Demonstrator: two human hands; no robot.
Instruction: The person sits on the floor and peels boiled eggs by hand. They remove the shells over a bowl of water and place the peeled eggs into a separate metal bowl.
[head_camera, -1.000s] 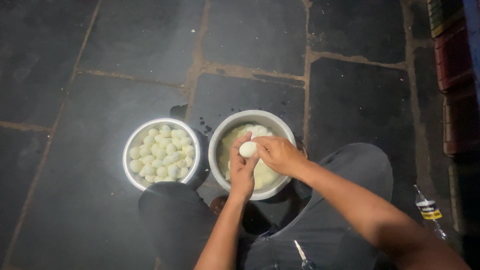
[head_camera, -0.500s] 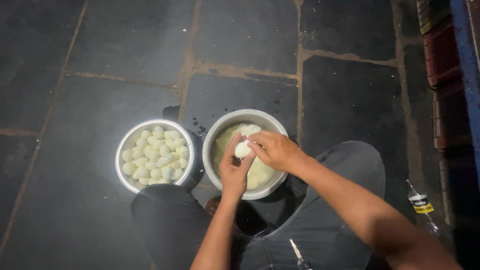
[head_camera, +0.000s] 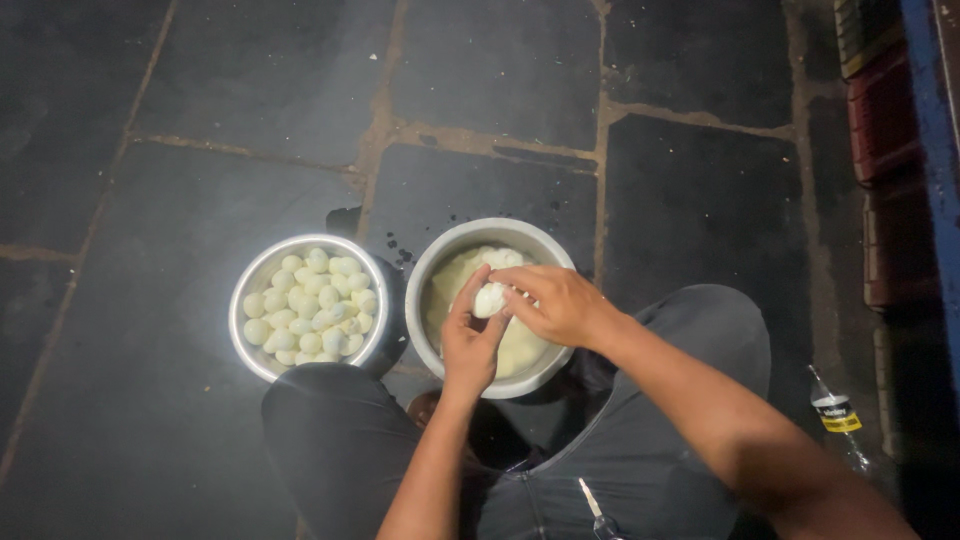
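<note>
Your fingertips (head_camera: 478, 285) on both sides pinch one small white dough ball (head_camera: 490, 299), held just above the right-hand bowl. Your left hand (head_camera: 468, 340) comes up from below, thumb and fingers curled around the ball's left side. Your right hand (head_camera: 558, 305) comes in from the right, fingers bent over the ball's top and right side. Both grips are closed on the ball; whether it is being rolled or pulled, you cannot tell.

Under the hands: a round steel bowl (head_camera: 450, 245) holding a pale, creamy dough mass (head_camera: 450, 290), partly hidden by your hands. Just beside it to the left, nearly touching, a second steel bowl (head_camera: 240, 310) filled with many small white balls (head_camera: 310, 305), heaped close together.

Both bowls sit on a dark stone-slab floor (head_camera: 200, 100) with light joints. Your knees in dark trousers (head_camera: 340, 440) frame the bowls from below. At far right, near your right knee, a clear plastic bottle (head_camera: 838, 415) lies on the floor. Stacked red crates (head_camera: 890, 120) stand along the right edge.
</note>
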